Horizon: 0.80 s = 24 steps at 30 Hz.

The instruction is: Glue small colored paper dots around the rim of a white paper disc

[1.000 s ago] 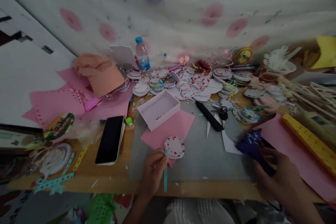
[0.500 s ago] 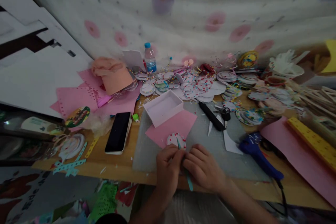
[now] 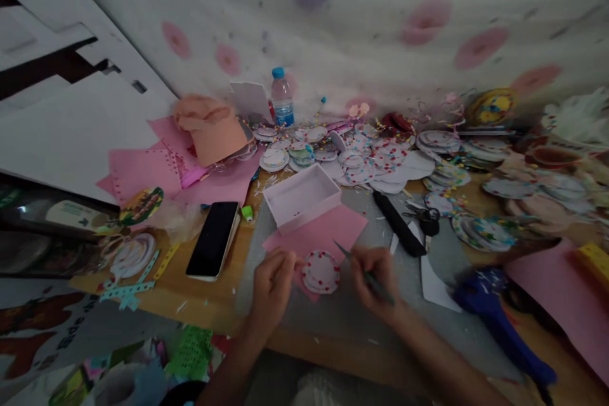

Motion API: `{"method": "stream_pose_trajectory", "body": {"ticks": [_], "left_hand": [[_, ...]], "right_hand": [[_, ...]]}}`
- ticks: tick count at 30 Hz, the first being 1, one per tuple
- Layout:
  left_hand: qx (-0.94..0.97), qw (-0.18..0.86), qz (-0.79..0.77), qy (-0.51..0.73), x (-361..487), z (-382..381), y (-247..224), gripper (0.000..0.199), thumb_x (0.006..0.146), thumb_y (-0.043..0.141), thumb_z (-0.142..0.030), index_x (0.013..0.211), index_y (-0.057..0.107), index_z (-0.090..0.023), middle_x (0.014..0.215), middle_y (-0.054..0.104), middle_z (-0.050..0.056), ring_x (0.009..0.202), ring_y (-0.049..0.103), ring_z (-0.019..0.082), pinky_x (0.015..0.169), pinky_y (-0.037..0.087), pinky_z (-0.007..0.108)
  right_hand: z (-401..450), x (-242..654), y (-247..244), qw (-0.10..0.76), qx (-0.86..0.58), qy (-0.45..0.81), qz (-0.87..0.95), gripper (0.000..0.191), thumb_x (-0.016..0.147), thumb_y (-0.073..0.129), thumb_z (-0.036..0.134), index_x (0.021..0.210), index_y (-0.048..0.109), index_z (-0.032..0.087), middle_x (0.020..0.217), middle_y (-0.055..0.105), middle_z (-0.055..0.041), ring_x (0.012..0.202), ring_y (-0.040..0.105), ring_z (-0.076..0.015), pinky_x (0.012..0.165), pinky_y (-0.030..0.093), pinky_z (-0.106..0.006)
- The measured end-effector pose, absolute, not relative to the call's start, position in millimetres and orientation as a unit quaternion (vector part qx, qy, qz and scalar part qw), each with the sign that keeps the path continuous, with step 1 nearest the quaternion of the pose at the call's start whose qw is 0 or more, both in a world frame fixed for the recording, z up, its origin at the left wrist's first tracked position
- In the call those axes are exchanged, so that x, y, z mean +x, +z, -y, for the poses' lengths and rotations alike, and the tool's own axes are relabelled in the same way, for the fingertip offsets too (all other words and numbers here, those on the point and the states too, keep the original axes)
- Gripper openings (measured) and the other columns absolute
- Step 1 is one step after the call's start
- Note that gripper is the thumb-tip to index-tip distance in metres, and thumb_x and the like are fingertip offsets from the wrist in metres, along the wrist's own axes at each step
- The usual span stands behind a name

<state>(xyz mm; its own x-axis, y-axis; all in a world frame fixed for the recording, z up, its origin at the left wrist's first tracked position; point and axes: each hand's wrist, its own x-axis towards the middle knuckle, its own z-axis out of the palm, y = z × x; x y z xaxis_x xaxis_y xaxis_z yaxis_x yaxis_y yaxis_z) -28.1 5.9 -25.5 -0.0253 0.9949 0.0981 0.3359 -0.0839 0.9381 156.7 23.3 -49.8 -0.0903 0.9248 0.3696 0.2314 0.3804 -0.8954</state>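
Observation:
My right hand (image 3: 377,276) is closed around slim, dark teal pointed tweezers (image 3: 379,287), whose tip points up and left over the pink sheet. Just left of it lies a round white disc (image 3: 321,272) with red dots around its rim. The disc rests partly on a pink paper sheet (image 3: 328,228) over the grey mat (image 3: 328,320). At the disc's left edge is my left hand (image 3: 273,282), its fingers curled together in a pinch. Whatever may be between those fingers is too small or blurred to make out. An open white box (image 3: 304,198) sits behind the disc.
A black phone (image 3: 213,240) lies to the left. Right of the mat's middle are a black-handled tool (image 3: 398,223) and a blue glue gun (image 3: 502,323). Piles of decorated discs (image 3: 349,165) and a water bottle (image 3: 282,99) line the back.
My hands, together over the disc before, have moved apart. The tweezers have swung up and right in my right hand, and the disc now lies uncovered. The view has shifted slightly.

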Motion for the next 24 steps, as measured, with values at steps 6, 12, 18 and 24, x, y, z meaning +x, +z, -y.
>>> {"method": "stream_pose_trajectory", "body": {"ticks": [6,12,18,24], "left_hand": [[0.704,0.369,-0.473,0.380,-44,-29,-50,0.025,0.084,0.057,-0.025,0.107,0.064,-0.017,0.103,0.058,0.008,0.099,0.056,0.021,0.087,0.044,0.032],[0.748,0.424,-0.407,0.310,-44,-43,-56,0.040,0.079,0.063,-0.025,0.119,0.059,-0.021,0.115,0.057,0.009,0.108,0.053,0.023,0.095,0.041,0.036],[0.747,0.432,-0.408,0.299,-42,-46,-55,0.038,0.079,0.066,-0.026,0.117,0.062,-0.021,0.111,0.061,0.008,0.105,0.055,0.022,0.093,0.043,0.035],[0.744,0.439,-0.415,0.287,-40,-47,-55,0.039,0.078,0.069,-0.025,0.116,0.062,-0.023,0.110,0.062,0.007,0.103,0.056,0.021,0.093,0.044,0.034]], "right_hand": [[-21,156,-50,0.586,-0.371,0.590,0.413,0.026,0.091,0.049,0.027,0.076,0.028,0.026,0.062,0.028,0.0074,0.053,0.028,-0.0115,0.050,0.028,-0.024],[-16,148,-44,0.555,-0.370,0.627,0.402,0.027,0.091,0.050,0.030,0.074,0.030,0.024,0.062,0.031,0.0073,0.054,0.025,-0.0104,0.048,0.026,-0.022],[-17,149,-48,0.543,-0.388,0.619,0.413,0.026,0.092,0.050,0.030,0.075,0.030,0.025,0.062,0.033,0.0072,0.054,0.027,-0.0105,0.050,0.029,-0.021],[-17,148,-50,0.538,-0.393,0.611,0.428,0.028,0.092,0.050,0.028,0.073,0.030,0.024,0.064,0.030,0.0069,0.055,0.025,-0.0106,0.049,0.028,-0.020]]}}
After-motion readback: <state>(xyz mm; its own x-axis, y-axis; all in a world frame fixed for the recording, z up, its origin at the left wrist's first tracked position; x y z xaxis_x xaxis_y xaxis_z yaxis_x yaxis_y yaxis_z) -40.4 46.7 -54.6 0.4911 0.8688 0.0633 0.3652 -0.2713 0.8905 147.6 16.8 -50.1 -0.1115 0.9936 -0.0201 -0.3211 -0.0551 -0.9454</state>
